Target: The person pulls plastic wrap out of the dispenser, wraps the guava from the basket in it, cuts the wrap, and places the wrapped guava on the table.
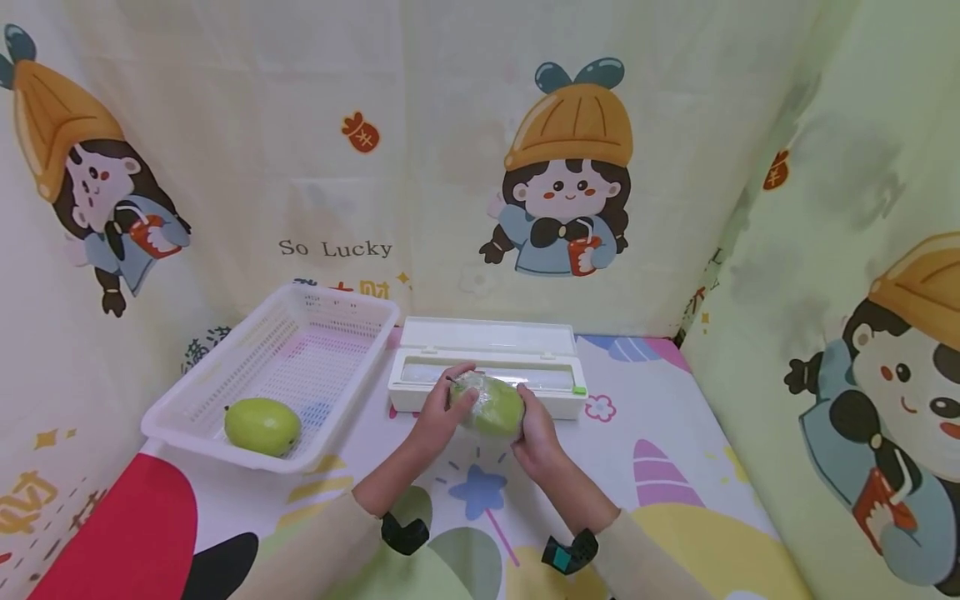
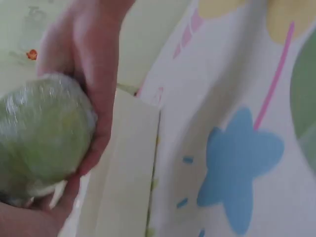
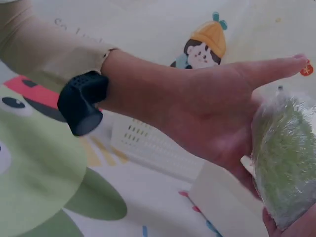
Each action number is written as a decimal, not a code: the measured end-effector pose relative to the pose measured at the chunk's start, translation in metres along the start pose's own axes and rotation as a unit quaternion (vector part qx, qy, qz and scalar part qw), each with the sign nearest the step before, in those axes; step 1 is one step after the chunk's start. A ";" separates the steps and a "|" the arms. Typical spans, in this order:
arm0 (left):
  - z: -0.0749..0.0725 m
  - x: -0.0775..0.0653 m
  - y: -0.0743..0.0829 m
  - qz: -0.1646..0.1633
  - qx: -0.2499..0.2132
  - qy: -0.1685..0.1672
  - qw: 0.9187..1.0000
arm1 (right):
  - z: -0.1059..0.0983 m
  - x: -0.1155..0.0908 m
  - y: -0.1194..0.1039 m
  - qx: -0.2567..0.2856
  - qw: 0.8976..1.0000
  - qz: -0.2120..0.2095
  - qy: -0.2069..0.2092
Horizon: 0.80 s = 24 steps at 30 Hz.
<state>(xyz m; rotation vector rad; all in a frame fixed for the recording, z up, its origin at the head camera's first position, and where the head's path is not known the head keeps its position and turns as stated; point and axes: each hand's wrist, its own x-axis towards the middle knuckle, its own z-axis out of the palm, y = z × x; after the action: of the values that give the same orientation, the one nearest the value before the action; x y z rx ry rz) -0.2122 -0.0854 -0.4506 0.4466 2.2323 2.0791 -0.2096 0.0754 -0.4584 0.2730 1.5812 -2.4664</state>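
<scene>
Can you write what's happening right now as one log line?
left hand, right hand: holding wrapped green fruit | box: beyond hands, lid open | basket: other green fruit inside

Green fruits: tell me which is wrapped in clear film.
The held fruit, between left hand and right hand: film covers it. The other fruit, in the basket, is bare.

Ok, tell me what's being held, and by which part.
A green fruit in clear film, held by its opposite sides between left hand and right hand.
</scene>
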 end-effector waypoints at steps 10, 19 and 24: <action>-0.010 0.003 -0.006 -0.093 -0.127 0.031 0.987 | -0.023 -0.005 -0.016 -0.299 0.942 -0.055 -0.141; -0.017 0.001 -0.005 -0.036 -0.157 -0.089 0.983 | -0.031 -0.007 -0.047 -0.432 0.865 -0.116 -0.229; -0.022 0.000 -0.004 -0.056 -0.113 -0.080 0.989 | -0.040 -0.005 -0.059 -0.443 0.862 -0.127 -0.210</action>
<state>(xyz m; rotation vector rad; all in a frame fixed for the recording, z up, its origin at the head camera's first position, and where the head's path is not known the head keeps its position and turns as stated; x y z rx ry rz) -0.2183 -0.1066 -0.4526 0.4422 1.8634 2.1231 -0.2183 0.1363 -0.4220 -0.6028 2.3817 -1.4927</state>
